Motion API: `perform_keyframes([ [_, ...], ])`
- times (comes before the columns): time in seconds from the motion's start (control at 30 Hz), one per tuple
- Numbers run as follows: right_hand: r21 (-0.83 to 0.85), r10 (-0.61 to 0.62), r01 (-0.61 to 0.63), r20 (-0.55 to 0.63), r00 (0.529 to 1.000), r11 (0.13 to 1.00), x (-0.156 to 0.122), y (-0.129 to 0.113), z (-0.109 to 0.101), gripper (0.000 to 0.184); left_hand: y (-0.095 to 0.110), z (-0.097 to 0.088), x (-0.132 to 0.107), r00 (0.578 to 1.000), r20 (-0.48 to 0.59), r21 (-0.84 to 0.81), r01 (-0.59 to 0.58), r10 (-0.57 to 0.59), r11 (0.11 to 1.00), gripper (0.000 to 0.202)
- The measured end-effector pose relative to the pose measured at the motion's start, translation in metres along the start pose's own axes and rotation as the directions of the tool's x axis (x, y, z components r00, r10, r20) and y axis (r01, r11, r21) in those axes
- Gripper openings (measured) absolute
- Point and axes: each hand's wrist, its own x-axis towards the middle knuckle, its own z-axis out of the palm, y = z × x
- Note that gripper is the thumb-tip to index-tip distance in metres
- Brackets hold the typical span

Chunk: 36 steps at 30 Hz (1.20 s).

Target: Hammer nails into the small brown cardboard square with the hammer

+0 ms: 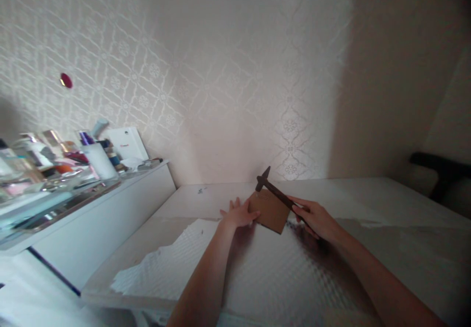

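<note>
A brown square board (271, 215) lies on the white table, tilted a little toward me. My left hand (238, 214) rests at its left edge with fingers spread, the thumb on the board and the other fingers beyond its side. My right hand (317, 220) is wrapped round the handle of a dark hammer (281, 195). The hammer's head is over the far edge of the board; I cannot tell whether it touches. Small marks show on the board near the head, too fine to make out.
A torn sheet of white quilted paper (172, 264) covers part of the table (368, 194). Small dark bits (201, 190) lie near the wall. At left stands a white cabinet (110, 209) crowded with bottles (99, 160) and a white box (128, 144). A dark chair part (439, 167) is at right.
</note>
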Motion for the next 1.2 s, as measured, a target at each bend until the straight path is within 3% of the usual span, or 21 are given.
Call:
perform_keyframes([
  [0.3,-0.046,0.008,-0.008,0.004,1.0,0.999,-0.001,-0.005,-0.001,0.052,0.002,-0.002,-0.002,1.0,0.009,0.014,0.006,-0.006,1.0,0.082],
  [0.8,-0.162,-0.103,0.1,-0.015,0.995,0.982,-0.002,-0.009,-0.003,0.049,0.001,-0.001,-0.002,1.0,0.004,0.017,0.004,-0.005,1.0,0.082],
  [1.0,-0.17,-0.046,0.039,-0.035,0.998,0.985,-0.003,-0.011,-0.003,0.049,0.002,-0.001,-0.002,1.0,0.006,0.015,0.01,-0.01,1.0,0.082],
  [1.2,-0.178,-0.076,0.072,-0.014,0.997,0.981,-0.002,-0.01,-0.003,0.048,0.001,-0.001,-0.001,1.0,0.004,-0.001,0.005,-0.005,1.0,0.083],
])
